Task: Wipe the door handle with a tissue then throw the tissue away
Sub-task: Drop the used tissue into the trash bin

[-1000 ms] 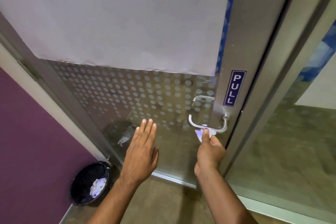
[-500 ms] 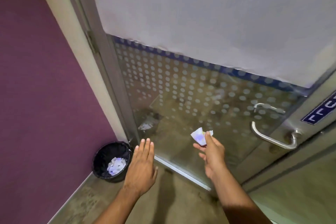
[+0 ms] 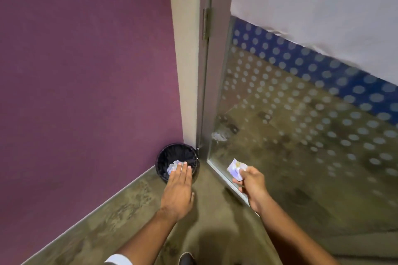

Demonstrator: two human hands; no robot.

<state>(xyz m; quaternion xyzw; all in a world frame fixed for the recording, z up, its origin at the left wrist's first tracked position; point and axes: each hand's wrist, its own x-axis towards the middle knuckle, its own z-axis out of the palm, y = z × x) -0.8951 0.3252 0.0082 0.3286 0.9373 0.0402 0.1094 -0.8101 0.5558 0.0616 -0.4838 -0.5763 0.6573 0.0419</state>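
Pinching tissue (image 3: 236, 168) in right hand (image 3: 252, 185), nearer bin (image 3: 177, 163) now, left hand (image 3: 177, 191) flat, handle gone.

A bin (image 3: 177, 163) is set on the floor (image 3: 129, 211) in the corner between the wall (image 3: 86, 71) at left and the door frame (image 3: 185, 71). Crumpled paper (image 3: 173, 166) is held within it. The glass door (image 3: 301, 125) is placed right of the frame.

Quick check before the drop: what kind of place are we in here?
Likely an office or commercial corridor: a frosted, dot-patterned glass door in a metal frame, a purple wall, and a small black waste bin in the corner.
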